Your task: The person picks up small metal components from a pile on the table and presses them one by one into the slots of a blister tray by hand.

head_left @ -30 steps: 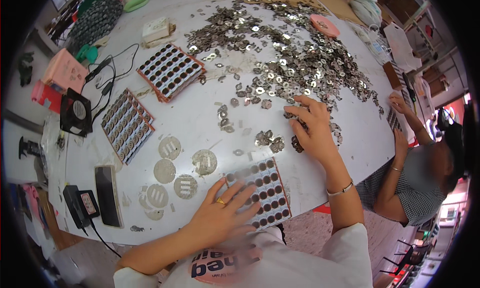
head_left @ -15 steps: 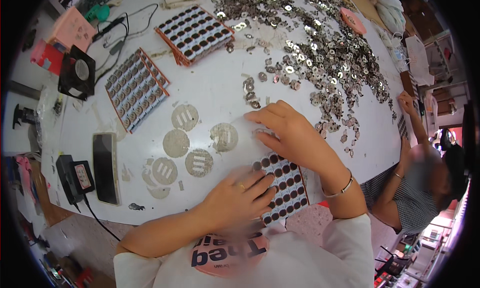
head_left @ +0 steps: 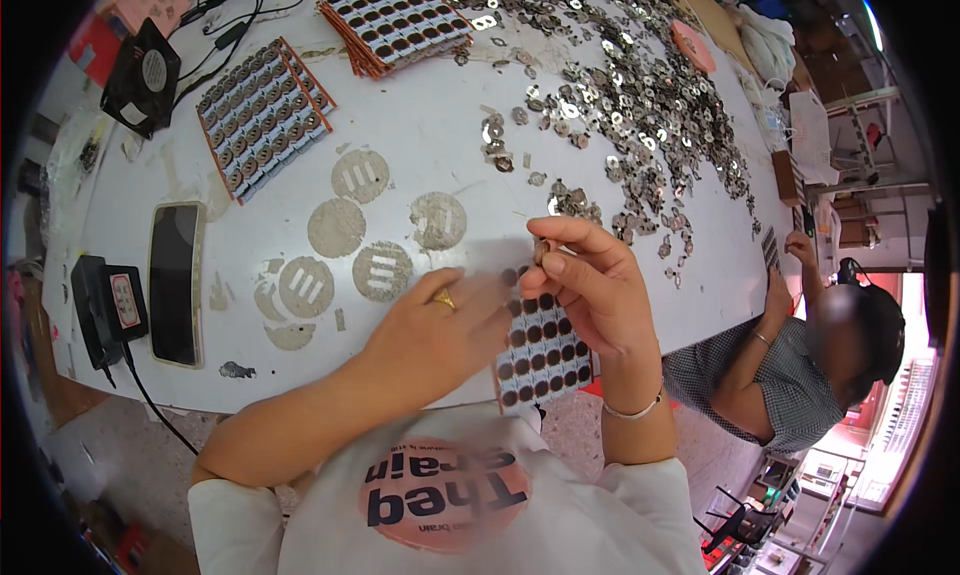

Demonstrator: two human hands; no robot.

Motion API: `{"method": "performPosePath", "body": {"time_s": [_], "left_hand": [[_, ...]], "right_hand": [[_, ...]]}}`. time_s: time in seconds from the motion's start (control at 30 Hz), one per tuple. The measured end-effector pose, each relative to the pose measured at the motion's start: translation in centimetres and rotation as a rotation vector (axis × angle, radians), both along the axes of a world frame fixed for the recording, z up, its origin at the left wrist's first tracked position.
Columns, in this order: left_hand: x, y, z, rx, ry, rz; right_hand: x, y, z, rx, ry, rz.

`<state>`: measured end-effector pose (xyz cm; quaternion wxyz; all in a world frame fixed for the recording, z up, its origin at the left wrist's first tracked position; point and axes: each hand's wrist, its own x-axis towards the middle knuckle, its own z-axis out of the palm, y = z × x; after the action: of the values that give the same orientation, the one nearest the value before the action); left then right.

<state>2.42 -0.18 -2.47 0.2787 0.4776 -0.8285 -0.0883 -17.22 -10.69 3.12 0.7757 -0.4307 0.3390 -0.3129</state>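
Note:
My right hand (head_left: 600, 287), with a thin bracelet at its wrist, pinches a small round metal piece (head_left: 541, 251) between thumb and fingers. It is raised over the far part of a rectangular panel (head_left: 545, 350) with rows of dark round spots on pale blue. My left hand (head_left: 430, 320), wearing a ring, reaches over the panel's left side. Motion blurs its fingertips, so their grip cannot be made out. Both hands hide parts of the panel, which lies at the table's near edge. Just beyond my right hand is a small cluster of similar metal pieces (head_left: 572, 201).
A large heap of metal pieces (head_left: 640, 105) spreads over the far right. Stacked panels (head_left: 395, 25) and panels bearing metal pieces (head_left: 265, 120) lie far left. A phone (head_left: 176, 285), a black adapter (head_left: 108, 310) and a fan (head_left: 142, 78) are at left. Another person (head_left: 790, 375) sits at right.
My right hand has drawn back from the table surface and now pinches a metal piece near the panel. My left hand has shifted toward the panel's far left corner. The whole view has shifted slightly.

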Motion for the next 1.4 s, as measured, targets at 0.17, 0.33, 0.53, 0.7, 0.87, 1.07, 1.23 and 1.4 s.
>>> {"method": "performPosePath", "body": {"time_s": [0.17,0.33,0.53,0.7,0.87,1.07,1.23,1.4], "left_hand": [[-0.2,0.9,1.3,0.023,-0.065,0.026],[-1.2,2.7,1.6,0.067,-0.142,0.066],[-2.0,3.5,0.6,0.034,-0.111,0.15],[-2.5,3.8,0.1,0.001,-0.094,0.177],[-2.6,3.6,0.2,-0.013,-0.073,0.183],[-2.5,3.5,0.0,-0.053,-0.082,0.185],[-2.2,3.5,-0.2,-0.066,-0.102,0.167],[-2.2,3.4,0.1,-0.064,-0.096,0.149]], "right_hand": [[-0.7,1.0,-0.6,0.038,-0.01,-0.044],[-1.4,1.5,-1.1,-0.049,0.151,-0.092],[-1.4,0.7,-1.3,0.039,0.131,-0.058],[1.2,1.6,-1.1,-0.256,0.518,0.023],[1.8,1.2,-1.8,-0.465,0.699,0.093],[1.7,1.6,-1.4,-0.498,0.772,0.115],[1.8,1.8,-2.5,-0.698,0.795,0.066],[1.6,2.1,-2.0,-0.709,0.767,0.119]]}}
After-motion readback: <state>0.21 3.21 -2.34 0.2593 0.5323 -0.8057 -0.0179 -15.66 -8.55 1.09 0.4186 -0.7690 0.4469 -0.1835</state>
